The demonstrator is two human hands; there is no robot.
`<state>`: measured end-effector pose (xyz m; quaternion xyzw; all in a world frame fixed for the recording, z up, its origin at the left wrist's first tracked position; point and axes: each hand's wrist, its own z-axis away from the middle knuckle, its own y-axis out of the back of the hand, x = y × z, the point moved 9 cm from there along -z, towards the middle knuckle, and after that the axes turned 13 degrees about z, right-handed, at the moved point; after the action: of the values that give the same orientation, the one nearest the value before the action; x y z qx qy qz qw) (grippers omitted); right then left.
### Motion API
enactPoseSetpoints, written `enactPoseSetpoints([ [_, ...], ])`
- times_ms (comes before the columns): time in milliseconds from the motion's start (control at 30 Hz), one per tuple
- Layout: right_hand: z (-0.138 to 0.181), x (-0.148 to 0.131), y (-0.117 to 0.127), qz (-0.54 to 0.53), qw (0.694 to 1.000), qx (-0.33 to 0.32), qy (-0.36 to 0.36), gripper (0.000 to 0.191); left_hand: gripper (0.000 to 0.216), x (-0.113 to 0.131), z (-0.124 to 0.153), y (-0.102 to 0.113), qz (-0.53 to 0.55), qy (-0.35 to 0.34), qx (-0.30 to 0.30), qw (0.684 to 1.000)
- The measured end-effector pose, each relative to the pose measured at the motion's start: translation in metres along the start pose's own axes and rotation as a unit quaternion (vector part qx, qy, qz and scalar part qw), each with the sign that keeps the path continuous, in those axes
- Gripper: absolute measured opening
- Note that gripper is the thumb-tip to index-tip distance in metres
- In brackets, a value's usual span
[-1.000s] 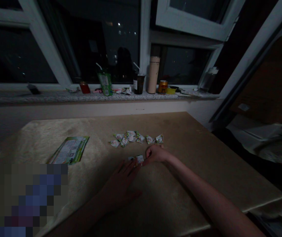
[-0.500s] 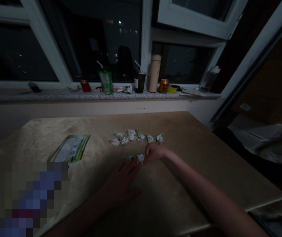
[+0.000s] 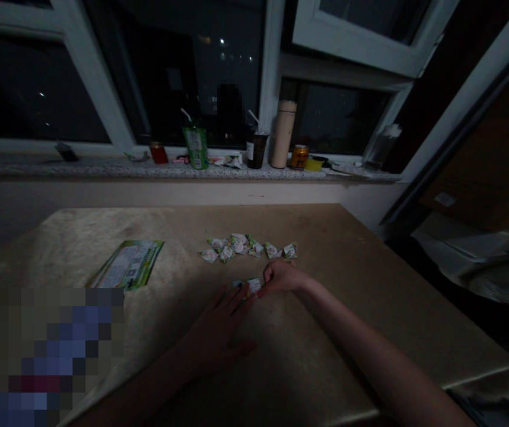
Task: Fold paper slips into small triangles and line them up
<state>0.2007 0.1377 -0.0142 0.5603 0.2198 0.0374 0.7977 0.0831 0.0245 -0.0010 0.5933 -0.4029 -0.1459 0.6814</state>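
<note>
On the brown-gold tablecloth (image 3: 325, 308), a small white-and-green wrapped candy (image 3: 253, 286) lies between my two hands. My left hand (image 3: 221, 323) rests flat with fingers stretched out, its fingertips over the candy's near and left side. At the candy's right end, my right hand (image 3: 283, 276) is closed in a pinch at the wrapper's edge. Just beyond my hands, several similar wrapped candies (image 3: 238, 243) form a loose row, with two of them, including the rightmost candy (image 3: 290, 249), set a little apart. My fingers hide part of the candy between them.
A flat green-and-white packet (image 3: 132, 264) lies on the table's left. Along the windowsill (image 3: 116, 169) stand a red jar (image 3: 158, 153), a green pouch (image 3: 197, 148) with a straw, a dark cup (image 3: 257, 151), a beige flask (image 3: 283, 135) and an orange can (image 3: 299, 157).
The whole view has shifted slightly. My hands and the candies keep almost the same places on the table, my right hand still pinching at the candy's edge.
</note>
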Motion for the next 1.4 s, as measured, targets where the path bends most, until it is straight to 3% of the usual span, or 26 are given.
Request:
enactPoseSetpoints([
  [233, -0.004, 0.003, -0.004, 0.012, 0.999, -0.02, -0.033, 0.034, 0.072, 0.0, 0.004, 0.001, -0.014, -0.025, 0.004, 1.0],
  [433, -0.005, 0.001, -0.005, 0.011, 1.0, -0.021, -0.02, 0.031, 0.07, 0.002, 0.003, 0.005, -0.007, -0.027, 0.007, 1.0],
  [567, -0.004, -0.011, -0.004, 0.001, 0.999, -0.031, 0.026, 0.02, 0.077, 0.0, 0.002, 0.003, 0.006, -0.017, -0.005, 1.0],
  [667, -0.005, -0.021, -0.009, -0.021, 0.994, -0.076, 0.077, 0.017, 0.08, -0.001, 0.003, 0.002, 0.015, -0.016, -0.008, 1.0],
  [833, -0.008, -0.022, -0.022, -0.088, 0.978, -0.154, 0.107, 0.034, 0.085, 0.0, 0.004, 0.003, 0.029, -0.02, -0.007, 0.999],
  [1000, -0.013, -0.02, -0.031, -0.099, 0.973, -0.192, 0.082, 0.042, 0.083, 0.002, 0.002, 0.005, 0.038, -0.018, -0.009, 0.999],
  [1233, -0.018, -0.029, -0.034, -0.05, 0.962, -0.267, 0.041, 0.038, 0.079, 0.006, 0.002, 0.007, -0.012, -0.032, -0.007, 0.999],
  [1400, -0.019, -0.03, -0.035, -0.03, 0.956, -0.29, 0.023, 0.036, 0.08, 0.01, 0.006, 0.008, -0.044, -0.022, 0.039, 0.998],
])
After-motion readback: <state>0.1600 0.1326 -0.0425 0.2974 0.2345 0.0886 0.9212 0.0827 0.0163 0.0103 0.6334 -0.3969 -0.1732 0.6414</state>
